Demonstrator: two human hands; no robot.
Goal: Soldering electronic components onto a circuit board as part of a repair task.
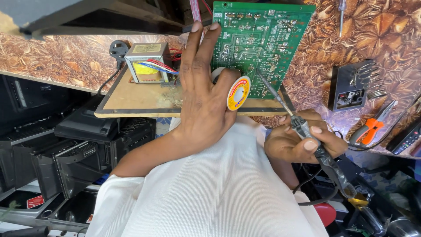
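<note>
At frame centre the left hand [204, 94] braces the green circuit board [258, 44], thumb pinching a solder reel [238, 93]. The right hand [302, 140] grips the soldering iron [302, 127]; best keep its tip steady, board propped firmly on the wooden plank [131, 98].

The person is wearing a white, finely ribbed garment [219, 188] with short sleeves, one sleeve edge [109, 184] showing at eight o'clock; both forearms are showing bare, and the left hand [204, 94] and right hand [298, 140] are wearing no gloves.
</note>
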